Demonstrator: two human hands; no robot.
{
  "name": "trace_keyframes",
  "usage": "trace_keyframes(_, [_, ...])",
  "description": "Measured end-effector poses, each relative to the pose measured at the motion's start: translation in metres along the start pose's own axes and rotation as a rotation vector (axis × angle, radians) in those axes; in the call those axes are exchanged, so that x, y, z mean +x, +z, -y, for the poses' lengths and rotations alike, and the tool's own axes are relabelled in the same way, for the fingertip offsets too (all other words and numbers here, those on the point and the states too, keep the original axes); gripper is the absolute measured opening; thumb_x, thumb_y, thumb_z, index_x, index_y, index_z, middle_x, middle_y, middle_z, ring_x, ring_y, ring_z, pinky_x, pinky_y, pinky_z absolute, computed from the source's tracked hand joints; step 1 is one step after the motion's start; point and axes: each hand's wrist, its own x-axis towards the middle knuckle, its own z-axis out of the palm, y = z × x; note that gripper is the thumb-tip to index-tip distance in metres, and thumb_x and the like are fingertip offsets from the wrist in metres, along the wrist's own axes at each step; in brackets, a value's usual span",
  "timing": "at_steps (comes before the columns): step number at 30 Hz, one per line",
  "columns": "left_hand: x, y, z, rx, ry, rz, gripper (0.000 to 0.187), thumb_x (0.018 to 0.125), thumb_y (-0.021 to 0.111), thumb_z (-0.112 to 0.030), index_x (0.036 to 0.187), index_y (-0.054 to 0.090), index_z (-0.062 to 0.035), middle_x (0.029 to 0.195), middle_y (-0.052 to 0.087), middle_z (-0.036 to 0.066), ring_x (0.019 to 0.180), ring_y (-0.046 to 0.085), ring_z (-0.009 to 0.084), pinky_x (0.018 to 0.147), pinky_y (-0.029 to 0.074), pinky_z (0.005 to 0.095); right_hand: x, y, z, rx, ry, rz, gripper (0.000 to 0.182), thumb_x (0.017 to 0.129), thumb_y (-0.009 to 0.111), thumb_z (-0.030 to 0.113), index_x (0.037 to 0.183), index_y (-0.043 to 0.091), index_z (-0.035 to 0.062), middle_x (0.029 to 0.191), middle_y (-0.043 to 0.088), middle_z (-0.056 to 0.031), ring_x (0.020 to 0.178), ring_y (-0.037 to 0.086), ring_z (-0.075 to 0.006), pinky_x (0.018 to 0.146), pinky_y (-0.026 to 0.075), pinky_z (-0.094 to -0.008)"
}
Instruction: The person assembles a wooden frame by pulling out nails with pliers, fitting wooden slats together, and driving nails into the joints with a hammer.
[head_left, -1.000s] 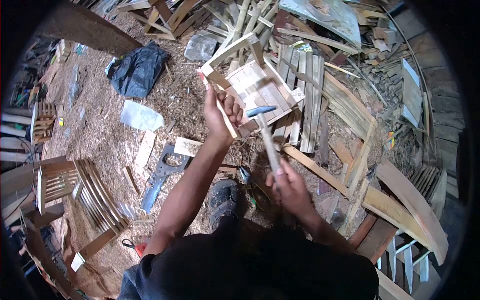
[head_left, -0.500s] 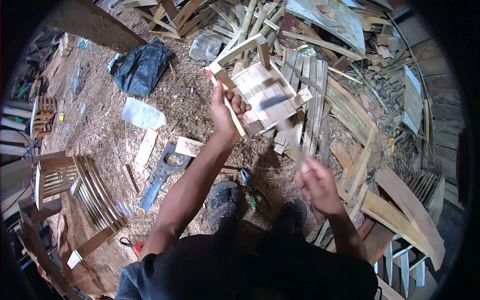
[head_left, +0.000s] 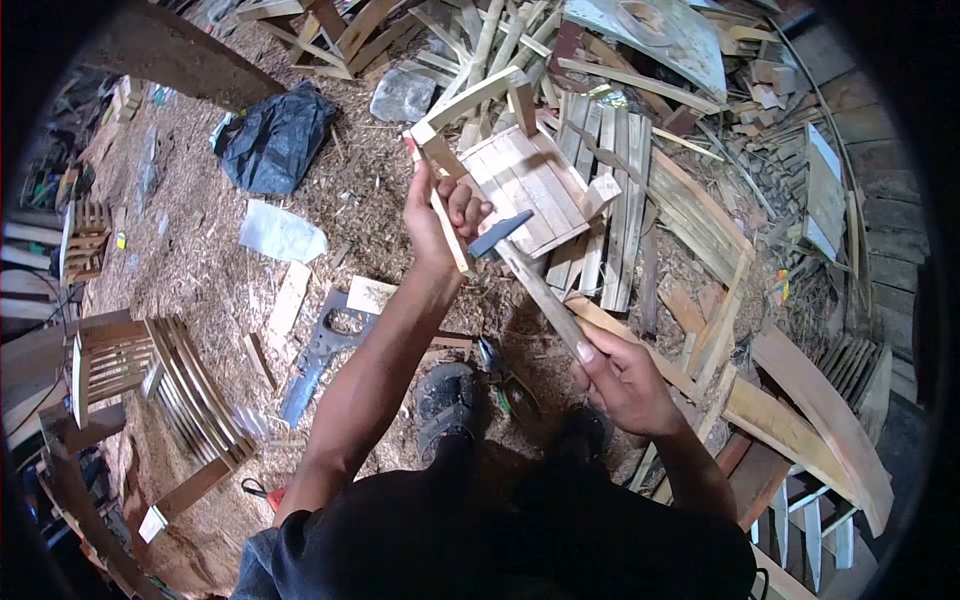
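My left hand (head_left: 440,225) is closed round one side of a small wooden stool-like piece (head_left: 525,185), which has a slatted panel and short legs joined by a bar. It is held tilted, with the panel facing me. In my right hand (head_left: 632,388) is a hammer (head_left: 541,290), gripped near the end of its wooden handle. The dark hammer head lies over the lower edge of the panel, close to my left fingers.
Wood shavings cover the ground. A handsaw (head_left: 322,350) lies left of my left forearm, and pliers (head_left: 488,352) lie by my shoes. A black plastic bag (head_left: 275,140) sits farther off. Wood strips (head_left: 625,210) pile up beyond the panel, and slatted frames (head_left: 185,385) stand at left.
The hammer, blurred over the panel before, has come down and toward my left hand and now shows sharply. The wooden piece has shifted slightly left.
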Motion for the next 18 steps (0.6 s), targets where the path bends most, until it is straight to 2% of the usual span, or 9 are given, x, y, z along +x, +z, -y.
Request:
trace_keyframes(3, [0.000, 0.000, -0.001, -0.024, -0.028, -0.010, 0.046, 0.095, 0.042, -0.050, 0.065, 0.039, -0.0154, 0.042, 0.030, -0.001, 0.033, 0.026, 0.0132, 0.056, 0.042, 0.0291, -0.001, 0.004, 0.002, 0.263, -0.018, -0.160, 0.046, 0.102, 0.041, 0.023, 0.141, 0.034, -0.0018, 0.071, 0.046, 0.0019, 0.058, 0.040, -0.0039, 0.053, 0.037, -0.0192])
trace_keyframes(4, [0.000, 0.001, -0.001, -0.024, -0.031, 0.003, 0.046, 0.095, 0.041, -0.049, 0.065, 0.039, -0.0152, 0.042, 0.030, -0.001, 0.032, 0.026, 0.0132, 0.056, 0.042, 0.0291, 0.001, 0.006, -0.005, 0.161, -0.053, -0.194, 0.048, 0.102, 0.041, 0.023, 0.142, 0.033, -0.0024, 0.072, 0.046, 0.0022, 0.058, 0.041, -0.0039, 0.053, 0.038, -0.0194])
trace_keyframes(5, [0.000, 0.002, -0.002, -0.022, -0.034, 0.020, 0.046, 0.095, 0.041, -0.049, 0.065, 0.039, -0.0150, 0.042, 0.031, -0.001, 0.032, 0.026, 0.0131, 0.055, 0.042, 0.0290, 0.002, 0.006, -0.006, 0.161, -0.053, -0.194, 0.048, 0.102, 0.041, 0.023, 0.142, 0.033, -0.0024, 0.072, 0.046, 0.0022, 0.058, 0.041, -0.0039, 0.053, 0.038, -0.0194])
trace_keyframes(7, [0.001, 0.001, -0.005, -0.043, -0.064, 0.011, 0.047, 0.095, 0.042, -0.050, 0.065, 0.039, -0.0147, 0.041, 0.031, -0.001, 0.032, 0.026, 0.0130, 0.055, 0.042, 0.0294, 0.003, 0.007, -0.004, 0.005, -0.026, -0.004, 0.049, 0.101, 0.041, 0.022, 0.142, 0.032, -0.0030, 0.072, 0.046, 0.0024, 0.059, 0.041, -0.0038, 0.053, 0.038, -0.0198])
trace_keyframes(11, [-0.001, -0.003, -0.004, -0.042, -0.053, -0.011, 0.047, 0.095, 0.042, -0.050, 0.064, 0.040, -0.0146, 0.041, 0.030, -0.001, 0.032, 0.027, 0.0130, 0.055, 0.042, 0.0294, 0.003, 0.005, -0.001, 0.012, -0.037, -0.084, 0.048, 0.102, 0.040, 0.022, 0.141, 0.034, -0.0035, 0.071, 0.045, 0.0030, 0.060, 0.042, -0.0039, 0.054, 0.038, -0.0203])
trace_keyframes(13, [0.003, -0.007, -0.006, -0.074, -0.070, 0.045, 0.047, 0.095, 0.042, -0.049, 0.064, 0.040, -0.0146, 0.041, 0.031, -0.001, 0.032, 0.027, 0.0132, 0.057, 0.043, 0.0296, 0.005, 0.010, -0.004, -0.058, -0.118, -0.018, 0.048, 0.102, 0.040, 0.023, 0.142, 0.033, -0.0017, 0.070, 0.043, 0.0039, 0.060, 0.041, -0.0037, 0.053, 0.038, -0.0198])
trace_keyframes(16, [0.001, -0.003, -0.003, -0.084, -0.053, 0.050, 0.047, 0.095, 0.043, -0.049, 0.064, 0.041, -0.0149, 0.041, 0.030, -0.001, 0.031, 0.026, 0.0134, 0.057, 0.043, 0.0291, -0.001, 0.006, 0.002, 0.270, 0.005, -0.157, 0.048, 0.101, 0.043, 0.022, 0.142, 0.036, -0.0004, 0.072, 0.046, 0.0022, 0.063, 0.044, -0.0046, 0.058, 0.041, -0.0215])
trace_keyframes(17, [-0.001, 0.001, -0.002, -0.071, -0.037, 0.028, 0.047, 0.095, 0.042, -0.049, 0.063, 0.041, -0.0152, 0.041, 0.030, -0.001, 0.031, 0.026, 0.0134, 0.057, 0.042, 0.0289, -0.001, 0.008, -0.005, 0.271, 0.010, -0.159, 0.048, 0.101, 0.043, 0.022, 0.142, 0.036, -0.0004, 0.072, 0.046, 0.0022, 0.063, 0.044, -0.0046, 0.058, 0.041, -0.0215])
trace_keyframes(18, [-0.001, 0.006, -0.004, -0.096, -0.063, -0.015, 0.047, 0.095, 0.043, -0.049, 0.063, 0.040, -0.0153, 0.041, 0.030, -0.001, 0.031, 0.026, 0.0133, 0.057, 0.042, 0.0288, 0.002, 0.011, -0.012, 0.096, -0.042, -0.088, 0.047, 0.101, 0.043, 0.023, 0.140, 0.037, -0.0010, 0.072, 0.046, 0.0024, 0.062, 0.043, -0.0040, 0.056, 0.040, -0.0209])
